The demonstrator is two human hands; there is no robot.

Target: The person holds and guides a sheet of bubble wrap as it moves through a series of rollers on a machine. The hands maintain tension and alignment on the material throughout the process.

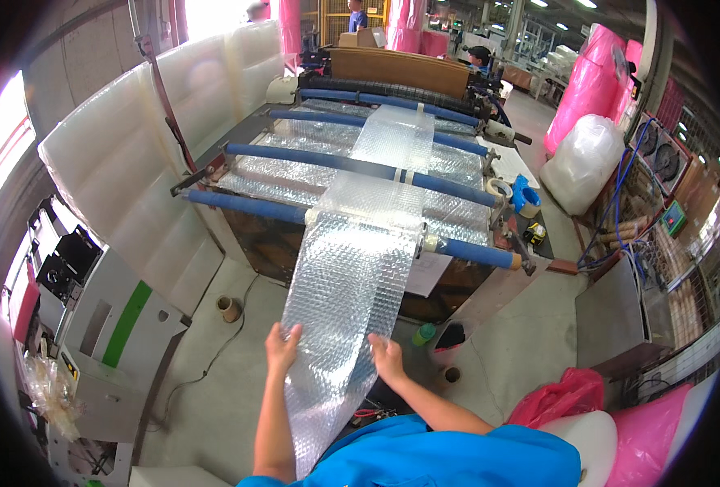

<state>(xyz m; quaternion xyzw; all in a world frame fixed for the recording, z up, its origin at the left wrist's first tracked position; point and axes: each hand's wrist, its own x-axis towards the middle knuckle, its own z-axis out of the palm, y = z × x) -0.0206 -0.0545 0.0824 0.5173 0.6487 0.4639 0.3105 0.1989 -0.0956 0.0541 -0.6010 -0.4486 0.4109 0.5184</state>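
Left hand (282, 345) grips the left edge of the bubble wrap strip (352, 276), fingers curled on the film; right hand (387, 357) pinches the right edge, though the thumb side is hard to read. The strip runs from the blue rollers (360, 169) of the machine (392, 73) down past the person's body toward the floor (214, 381). Risks, as judged: uneven pull between hands could skew the web off the rollers or wrinkle it; thin film may tear at the grip; slack could drag on the dusty floor.

Both hands, left hand (282, 345) and right hand (388, 357), grip bubble wrap strip (348, 276) edges below blue roller (246, 207)
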